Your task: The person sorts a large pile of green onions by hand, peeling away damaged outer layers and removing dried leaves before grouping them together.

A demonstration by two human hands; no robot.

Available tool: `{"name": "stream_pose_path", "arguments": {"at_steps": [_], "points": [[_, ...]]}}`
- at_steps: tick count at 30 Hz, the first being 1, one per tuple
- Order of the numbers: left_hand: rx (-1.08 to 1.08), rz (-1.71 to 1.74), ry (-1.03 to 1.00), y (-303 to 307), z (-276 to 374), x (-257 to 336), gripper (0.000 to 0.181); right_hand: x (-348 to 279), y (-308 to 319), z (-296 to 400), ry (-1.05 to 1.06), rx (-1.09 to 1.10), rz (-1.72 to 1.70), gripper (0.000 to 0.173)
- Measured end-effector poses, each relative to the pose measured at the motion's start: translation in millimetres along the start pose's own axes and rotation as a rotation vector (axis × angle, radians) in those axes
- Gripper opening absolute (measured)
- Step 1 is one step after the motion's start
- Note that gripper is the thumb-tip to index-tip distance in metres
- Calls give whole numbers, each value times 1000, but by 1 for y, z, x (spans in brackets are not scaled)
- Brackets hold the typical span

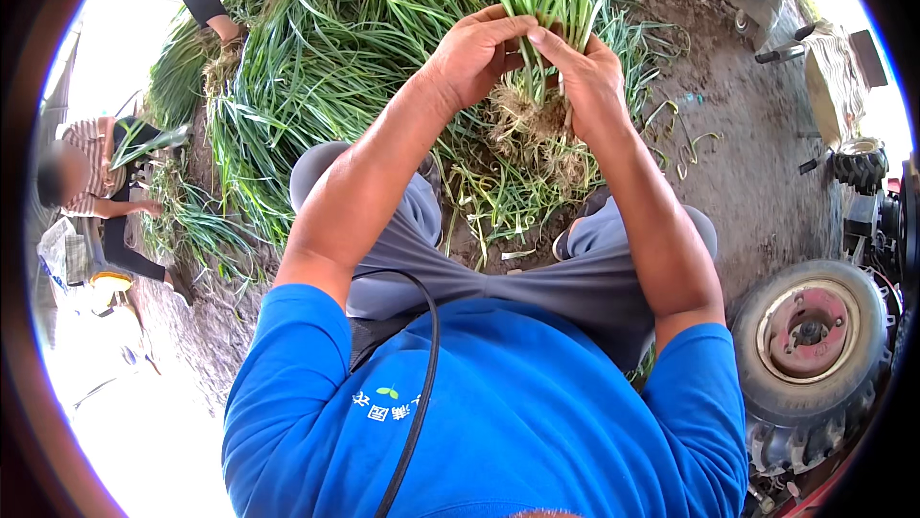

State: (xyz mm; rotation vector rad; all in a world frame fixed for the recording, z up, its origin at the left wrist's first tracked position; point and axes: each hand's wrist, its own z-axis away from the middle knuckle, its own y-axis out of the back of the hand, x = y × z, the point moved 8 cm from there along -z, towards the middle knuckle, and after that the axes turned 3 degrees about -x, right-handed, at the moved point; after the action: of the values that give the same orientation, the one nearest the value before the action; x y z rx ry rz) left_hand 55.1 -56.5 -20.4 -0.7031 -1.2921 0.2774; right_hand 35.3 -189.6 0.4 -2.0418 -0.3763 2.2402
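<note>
A bunch of leafy green plants with pale stems [535,69] is held upright between my two hands, its tangled roots hanging toward me. My left hand [478,51] grips the stems from the left, and my right hand [589,76] closes on them from the right. Both thumbs meet at the front of the bunch; some fingers are hidden behind it. Below and behind the held roots, more rooty plants [568,158] lie on the ground between my feet. A large heap of the same long green leaves [323,65] spreads ahead and to the left.
Trimmed leaves [496,209] litter the soil between my shoes. A large vehicle tyre [808,338] stands close on my right, with a cloth-covered object [834,83] beyond it. A seated co-worker [93,169] handles plants at far left; another person's arm [215,4] reaches the heap at upper left.
</note>
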Motion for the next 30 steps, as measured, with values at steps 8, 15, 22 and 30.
{"name": "stream_pose_path", "arguments": {"at_steps": [8,15,22,30], "points": [[17,166,-95,9,-7,11,18,3,14,-12,13,17,-179,19],[364,408,-264,85,-17,45,22,-22,35,-5,24,104,-303,19],[495,314,-511,141,4,105,27,-71,78,11,164,44,-198,21],[210,13,-358,73,-4,78,27,-56,70,14,-5,212,432,30]]}}
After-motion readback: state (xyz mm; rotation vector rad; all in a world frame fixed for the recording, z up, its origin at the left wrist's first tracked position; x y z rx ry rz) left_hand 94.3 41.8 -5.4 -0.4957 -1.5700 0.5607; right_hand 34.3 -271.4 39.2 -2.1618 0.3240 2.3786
